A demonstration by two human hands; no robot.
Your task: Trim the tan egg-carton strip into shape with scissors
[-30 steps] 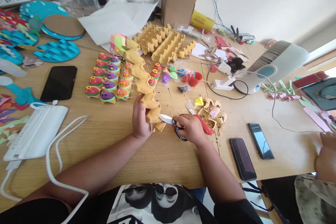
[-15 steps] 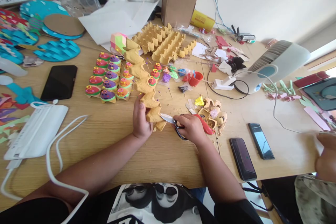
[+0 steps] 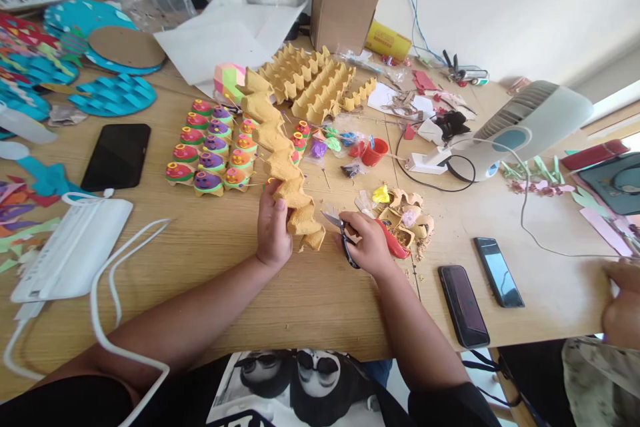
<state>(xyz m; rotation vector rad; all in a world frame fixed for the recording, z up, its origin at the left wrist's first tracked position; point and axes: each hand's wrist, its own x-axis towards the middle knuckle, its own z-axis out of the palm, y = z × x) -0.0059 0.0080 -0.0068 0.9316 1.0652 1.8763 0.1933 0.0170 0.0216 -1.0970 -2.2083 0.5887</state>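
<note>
My left hand [image 3: 275,227] grips a long strip of yellow-brown egg carton [image 3: 281,167] near its lower end, and the strip slants up and away from me. In my right hand [image 3: 367,243] is a pair of scissors [image 3: 346,240] with black handles. Its blades point left, just off the strip's near end and apart from it. Painted egg-carton cups [image 3: 210,161] with little faces, in red, purple and orange, stand in rows beyond my left hand. To the right of my right hand lie carton scraps [image 3: 407,210] and a red piece [image 3: 395,240].
More carton strips [image 3: 320,90] lie at the back, before a cardboard box [image 3: 343,7]. A red cup [image 3: 375,151], a white fan [image 3: 530,127] and phones [image 3: 464,307] are on the right. A white power strip [image 3: 73,250] with its cable lies left. Another person's hand [image 3: 623,300] rests at the right edge.
The scissors have drawn back from the carton strip, and their blades now sit apart from it. The strip has turned slightly in my left hand, its near end shifting right.
</note>
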